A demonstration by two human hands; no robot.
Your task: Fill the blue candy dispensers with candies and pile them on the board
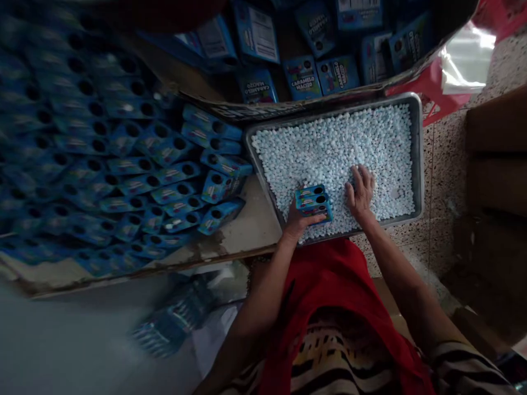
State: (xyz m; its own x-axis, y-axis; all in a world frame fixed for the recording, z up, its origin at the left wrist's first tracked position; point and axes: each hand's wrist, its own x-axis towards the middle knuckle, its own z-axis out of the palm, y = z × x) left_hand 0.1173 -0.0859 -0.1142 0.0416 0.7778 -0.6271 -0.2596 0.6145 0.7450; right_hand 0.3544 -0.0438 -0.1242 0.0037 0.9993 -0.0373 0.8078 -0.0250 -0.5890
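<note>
My left hand (297, 220) grips a small bunch of blue candy boxes (313, 204), thumb across the near side, with dark round holes in their upward ends. It is over the near left part of a metal tray (417, 159). Small round white and pale blue candies (329, 137) fill this tray. To the right, my right hand (360, 196) rests palm down on the candies, its fingers somewhat apart and the tips among the pieces. No box is in that hand.
Rows of blue boxes with round holes (135, 164) cover the table (259, 214) at left. Behind the tray, a large carton (329, 104) holds more blue boxes (302, 77). Brown cartons (494, 175) stand at right. A blurred blue bundle (177, 318) lies below the table edge.
</note>
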